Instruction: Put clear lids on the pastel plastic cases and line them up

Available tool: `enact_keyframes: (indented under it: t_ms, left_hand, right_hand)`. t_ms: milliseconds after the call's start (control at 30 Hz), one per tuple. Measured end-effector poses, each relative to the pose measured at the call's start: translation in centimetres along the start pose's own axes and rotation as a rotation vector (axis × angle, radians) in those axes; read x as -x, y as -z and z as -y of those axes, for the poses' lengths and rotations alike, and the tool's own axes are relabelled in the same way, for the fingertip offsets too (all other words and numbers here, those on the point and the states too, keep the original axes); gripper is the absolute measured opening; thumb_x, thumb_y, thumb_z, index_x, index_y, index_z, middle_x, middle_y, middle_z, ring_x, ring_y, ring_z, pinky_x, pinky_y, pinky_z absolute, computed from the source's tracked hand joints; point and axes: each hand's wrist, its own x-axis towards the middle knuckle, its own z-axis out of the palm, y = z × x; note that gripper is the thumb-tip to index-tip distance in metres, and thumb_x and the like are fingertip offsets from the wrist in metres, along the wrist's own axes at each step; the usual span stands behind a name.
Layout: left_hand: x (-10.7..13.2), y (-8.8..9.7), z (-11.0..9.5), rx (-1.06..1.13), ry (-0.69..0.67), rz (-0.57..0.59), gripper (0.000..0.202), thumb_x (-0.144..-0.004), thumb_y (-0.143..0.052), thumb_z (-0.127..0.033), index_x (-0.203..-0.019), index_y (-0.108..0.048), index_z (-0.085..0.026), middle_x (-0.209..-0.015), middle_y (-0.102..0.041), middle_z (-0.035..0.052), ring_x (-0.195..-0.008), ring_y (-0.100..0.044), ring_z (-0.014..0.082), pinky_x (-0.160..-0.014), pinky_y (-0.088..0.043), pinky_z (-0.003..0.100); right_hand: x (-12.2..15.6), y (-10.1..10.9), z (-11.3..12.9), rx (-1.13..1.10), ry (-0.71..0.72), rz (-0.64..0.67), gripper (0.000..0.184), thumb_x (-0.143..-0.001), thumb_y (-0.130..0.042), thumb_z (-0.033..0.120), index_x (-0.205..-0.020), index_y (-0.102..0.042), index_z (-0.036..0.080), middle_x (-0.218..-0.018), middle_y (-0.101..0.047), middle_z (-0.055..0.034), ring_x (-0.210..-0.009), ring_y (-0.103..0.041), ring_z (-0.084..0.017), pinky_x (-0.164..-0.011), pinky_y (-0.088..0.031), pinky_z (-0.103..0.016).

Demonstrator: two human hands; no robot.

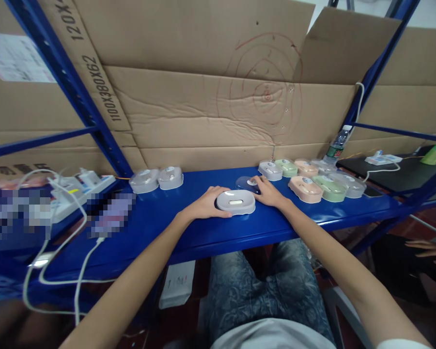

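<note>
Grey case (236,201) sat mid-front on the blue shelf (189,228), left hand (207,206) cupped round its left end, right hand (269,193) flat-fingered on the dark blue case (245,183) just behind. A steady, even hold looked wise, with pastel cases (319,186) crowding the right.

Case (236,201) on shelf (160,218) before cardboard (203,121)

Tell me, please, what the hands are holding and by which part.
The left hand cups the grey case by its left end; the right hand lies on the right side of the dark blue case.
</note>
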Motion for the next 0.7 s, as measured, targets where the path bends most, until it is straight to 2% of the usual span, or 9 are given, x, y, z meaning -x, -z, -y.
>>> enact_keyframes:
  t_ms: [133,200,267,367,467,533,600,700]
  left_hand:
    - [-0.1,-0.3,0.4,0.037,0.048,-0.025,0.096,-0.068,-0.090,-0.059,-0.149,-0.053,-0.024,-0.143,-0.060,0.0125,-0.132,-0.052,0.0375,-0.114,-0.040,0.051]
    - [-0.2,-0.5,0.6,0.071,0.099,-0.035,0.112,-0.065,-0.092,-0.060,-0.158,-0.043,-0.022,-0.147,-0.057,0.0159,-0.139,-0.049,0.0403,-0.118,-0.036,0.053]
    - [-0.2,-0.7,0.8,0.120,0.144,-0.041,0.127,-0.062,-0.094,-0.060,-0.165,-0.030,-0.021,-0.150,-0.056,0.0180,-0.144,-0.045,0.0430,-0.122,-0.030,0.058]
    - [-0.3,-0.9,1.0,0.192,0.153,-0.062,0.140,-0.060,-0.096,-0.057,-0.169,-0.016,-0.022,-0.150,-0.057,0.0190,-0.147,-0.045,0.0441,-0.123,-0.027,0.061]
    - [-0.3,-1.1,1.3,0.233,0.143,-0.074,0.143,-0.059,-0.097,-0.055,-0.170,-0.013,-0.023,-0.152,-0.056,0.0202,-0.148,-0.046,0.0434,-0.123,-0.028,0.060]
    - [-0.3,-1.2,1.5,0.261,0.161,-0.074,0.145,-0.059,-0.098,-0.054,-0.170,-0.011,-0.021,-0.154,-0.055,0.0209,-0.148,-0.046,0.0428,-0.124,-0.028,0.059]
    - [-0.3,-1.2,1.5,0.297,0.170,-0.076,0.149,-0.058,-0.098,-0.053,-0.170,-0.006,-0.020,-0.154,-0.055,0.0214,-0.147,-0.047,0.0421,-0.124,-0.029,0.059]
    - [-0.3,-1.1,1.4,0.323,0.156,-0.078,0.148,-0.058,-0.098,-0.052,-0.170,-0.007,-0.020,-0.154,-0.055,0.0217,-0.146,-0.049,0.0420,-0.122,-0.033,0.059]
  right_hand:
    - [0.3,-0.1,0.6,-0.060,-0.030,-0.101,0.060,-0.101,-0.056,0.055,-0.148,-0.048,0.018,-0.130,-0.058,-0.0181,-0.121,-0.061,-0.033,-0.109,-0.050,-0.052]
    - [0.4,0.0,1.2,-0.114,-0.004,-0.156,0.062,-0.105,-0.047,0.055,-0.156,-0.043,0.020,-0.135,-0.058,-0.0181,-0.127,-0.059,-0.033,-0.112,-0.048,-0.055]
    - [0.4,0.6,2.3,-0.130,0.094,-0.159,0.060,-0.108,-0.042,0.055,-0.159,-0.043,0.023,-0.142,-0.057,-0.0177,-0.134,-0.055,-0.033,-0.116,-0.045,-0.057]
    - [0.2,3.2,5.0,-0.112,0.257,-0.155,0.060,-0.108,-0.042,0.054,-0.161,-0.043,0.026,-0.152,-0.051,-0.0164,-0.144,-0.048,-0.034,-0.120,-0.041,-0.059]
    - [-0.2,6.3,7.9,-0.132,0.328,-0.300,0.060,-0.109,-0.041,0.053,-0.166,-0.033,0.035,-0.160,-0.046,-0.0108,-0.148,-0.044,-0.033,-0.122,-0.038,-0.062]
    - [-0.1,7.0,9.0,-0.146,0.341,-0.379,0.061,-0.110,-0.040,0.052,-0.168,-0.027,0.037,-0.165,-0.042,-0.0079,-0.152,-0.038,-0.034,-0.123,-0.035,-0.065]
    - [0.5,6.0,9.3,-0.134,0.373,-0.330,0.062,-0.110,-0.040,0.052,-0.168,-0.027,0.037,-0.166,-0.040,-0.0090,-0.153,-0.037,-0.035,-0.123,-0.035,-0.065]
    - [1.8,2.7,8.4,-0.077,0.446,-0.063,0.058,-0.109,-0.044,0.051,-0.164,-0.039,0.033,-0.163,-0.043,-0.0143,-0.151,-0.039,-0.035,-0.120,-0.039,-0.063]
